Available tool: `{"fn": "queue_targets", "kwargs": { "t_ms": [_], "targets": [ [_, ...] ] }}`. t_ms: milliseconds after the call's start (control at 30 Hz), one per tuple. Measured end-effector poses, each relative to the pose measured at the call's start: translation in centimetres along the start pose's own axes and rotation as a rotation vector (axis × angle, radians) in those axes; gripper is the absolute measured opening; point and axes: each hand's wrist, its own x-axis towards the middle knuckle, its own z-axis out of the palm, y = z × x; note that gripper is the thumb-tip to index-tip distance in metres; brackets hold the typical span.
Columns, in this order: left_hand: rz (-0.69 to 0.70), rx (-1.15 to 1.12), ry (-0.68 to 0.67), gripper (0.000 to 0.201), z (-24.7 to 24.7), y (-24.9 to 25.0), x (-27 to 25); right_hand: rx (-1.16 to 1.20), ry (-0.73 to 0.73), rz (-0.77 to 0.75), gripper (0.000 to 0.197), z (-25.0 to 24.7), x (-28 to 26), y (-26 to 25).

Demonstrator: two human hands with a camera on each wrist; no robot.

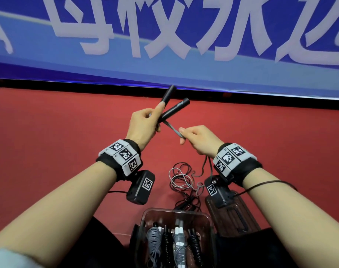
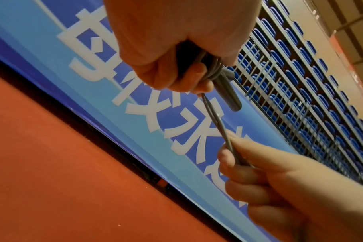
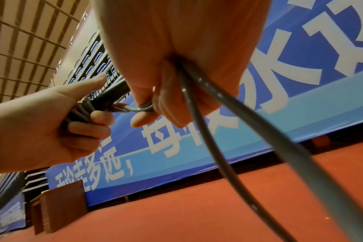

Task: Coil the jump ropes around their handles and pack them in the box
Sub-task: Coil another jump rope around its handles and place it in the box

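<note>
Hands raised side by side above a red floor (image 1: 48, 132). The left hand (image 1: 145, 124) is closed around two black handles (image 1: 171, 105) of one jump rope; the handles fan apart above the fist, and its forefinger lies straight along the left one. Several grey turns of cord (image 2: 214, 68) are already wound around the handles at the fist. The right hand (image 1: 195, 138), just beside and slightly lower, is curled about a doubled strand of the same grey cord (image 1: 174, 129), which runs taut between the two hands. Below the right hand, two strands (image 3: 218, 131) hang down to a loose tangle of cords (image 1: 182, 180) on the floor, some grey, some black. Both forearms reach forward, and each wrist carries one band of printed square markers and one small black camera. Nearest the person stands one clear box (image 1: 145, 215) holding four coiled ropes (image 1: 176, 242): two grey and two black, side by side. One dark lid (image 1: 240, 219) lies just right of the box. A blue banner (image 1: 184, 35) with large white characters stands behind.
</note>
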Motion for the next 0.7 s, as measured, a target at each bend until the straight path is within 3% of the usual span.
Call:
{"fn": "queue_targets", "kwargs": {
  "t_ms": [100,333,533,700],
  "targets": [
    [-0.040,0.007,0.048,0.049,-0.5,-0.5,0.4,-0.069,0.009,-0.062,0.045,0.2,-0.3,-0.9],
    [-0.213,0.595,0.057,0.054,-0.7,-3.1,0.4,-0.226,-0.076,-0.205,0.039,1.4,-1.3,-2.8],
    [-0.127,0.859,0.016,0.037,-1.7,-3.5,0.5,-0.226,-0.053,-0.198,0.023,0.6,-1.2,-2.6],
    [-0.088,1.030,-0.087,0.041,-1.7,-4.0,0.4,-0.212,-0.055,-0.205,0.019,1.0,-1.2,-2.7]
  ]
}}
